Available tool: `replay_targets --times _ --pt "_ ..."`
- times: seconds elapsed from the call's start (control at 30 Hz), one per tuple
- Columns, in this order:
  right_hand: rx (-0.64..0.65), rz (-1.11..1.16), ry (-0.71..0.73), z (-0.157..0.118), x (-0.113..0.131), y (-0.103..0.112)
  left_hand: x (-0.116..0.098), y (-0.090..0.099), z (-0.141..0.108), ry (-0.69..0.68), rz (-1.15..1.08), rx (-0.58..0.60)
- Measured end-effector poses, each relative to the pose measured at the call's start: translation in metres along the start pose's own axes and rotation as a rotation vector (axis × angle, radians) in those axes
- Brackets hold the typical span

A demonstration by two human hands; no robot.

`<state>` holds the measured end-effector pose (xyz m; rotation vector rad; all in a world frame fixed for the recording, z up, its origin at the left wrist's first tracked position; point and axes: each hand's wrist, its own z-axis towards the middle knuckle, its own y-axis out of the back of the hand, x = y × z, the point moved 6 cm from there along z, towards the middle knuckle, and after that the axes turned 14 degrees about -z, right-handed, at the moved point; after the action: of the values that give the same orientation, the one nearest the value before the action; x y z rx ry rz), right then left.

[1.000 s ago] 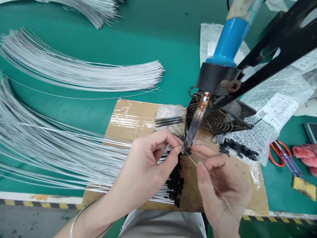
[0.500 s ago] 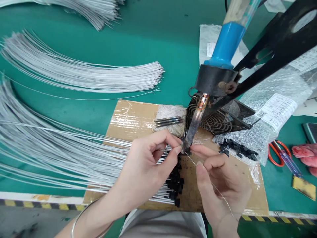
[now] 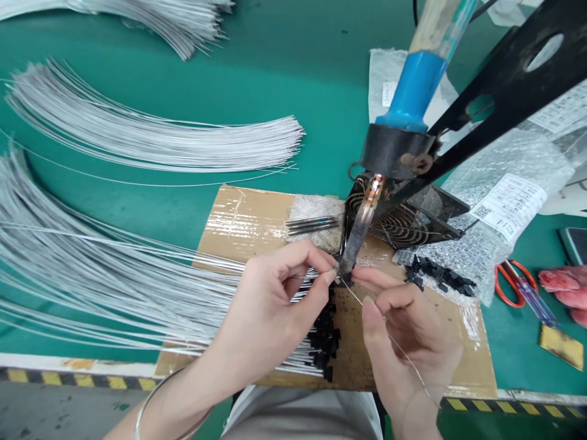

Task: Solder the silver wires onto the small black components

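Observation:
At the tip of a blue-handled soldering iron (image 3: 360, 235), my left hand (image 3: 279, 302) pinches the end of a light wire between thumb and forefinger. My right hand (image 3: 408, 336) holds a thin solder strand (image 3: 353, 295) that runs from the iron's tip back across the palm to the wrist. Its forefinger reaches close to a small black piece under the tip. Exactly what sits between the left fingertips is hidden. Below my left hand, several light wires end in black pieces (image 3: 324, 336) on a cardboard sheet (image 3: 358, 354).
Bundles of light wires (image 3: 156, 140) lie at the left. A black fan (image 3: 403, 220) and the iron's black metal stand (image 3: 504, 91) are beyond my hands. Loose black pieces (image 3: 443, 276), bubble wrap (image 3: 486, 244), red-handled scissors (image 3: 509, 287) and a pink cloth (image 3: 562, 281) lie right.
My right thumb has moved slightly left along with the hand. The left hand keeps its pinch by the iron's tip. The whole view has shifted very slightly.

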<state>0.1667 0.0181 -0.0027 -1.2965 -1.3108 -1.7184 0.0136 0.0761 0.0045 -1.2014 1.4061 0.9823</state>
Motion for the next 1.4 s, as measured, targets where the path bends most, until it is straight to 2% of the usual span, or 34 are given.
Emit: replay_targets --times 1.4 --pt "-0.006 -0.078 0.062 -0.002 0.0017 -0.0016 0.0019 0.0029 -0.0023 -0.019 0.066 -0.021"
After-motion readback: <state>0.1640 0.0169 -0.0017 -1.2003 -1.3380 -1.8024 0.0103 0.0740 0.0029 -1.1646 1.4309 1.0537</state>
